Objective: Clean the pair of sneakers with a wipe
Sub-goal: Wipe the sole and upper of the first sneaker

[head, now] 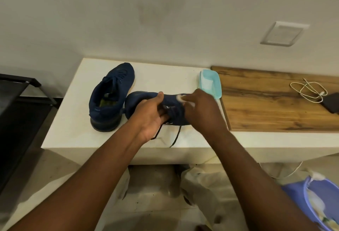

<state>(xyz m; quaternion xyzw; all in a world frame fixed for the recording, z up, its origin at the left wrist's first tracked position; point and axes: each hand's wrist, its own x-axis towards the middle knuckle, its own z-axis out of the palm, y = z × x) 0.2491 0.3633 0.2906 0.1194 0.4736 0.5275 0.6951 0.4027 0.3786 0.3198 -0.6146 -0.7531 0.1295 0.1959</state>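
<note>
**Two hands wiping a navy sneaker on a white counter**

We see two bare arms reaching forward from the bottom of the view, the hands close together on one shoe. The left hand [152, 115] grips the near sneaker [136, 100]. Its thumb lies over the shoe's upper edge and its fingers curl into the opening beside the tongue. The right hand [200, 109], just beside it, pinches a white wipe [180, 99] and holds it against the shoe's navy upper. This hand and the wipe are slightly blurred, so we cannot tell exactly how the fingers lie.

The near sneaker lies crosswise on the white counter [73, 120], with its far end hidden under the right hand. Its dark laces [176, 135] trail loose toward the counter's front edge.

Just to the left stands the second sneaker [111, 93], also navy. It is upright on its sole, heel toward us and toe pointing at the wall, with a yellowish insole showing inside. Its side is very near the rounded left end of the near sneaker.

Behind the right hand, at the right edge of the white counter, sits a pale teal tub [217, 84] with something white inside. Right of it runs a wooden surface [266, 109] carrying a coiled white cable [310, 91] and a dark flat device [332, 104] cut off by the frame.

A white wall plate [283, 33] is set in the plain wall above. A black rack [20, 86] stands at far left, and a lilac-blue basin [300, 196] sits on the floor at lower right.
</note>
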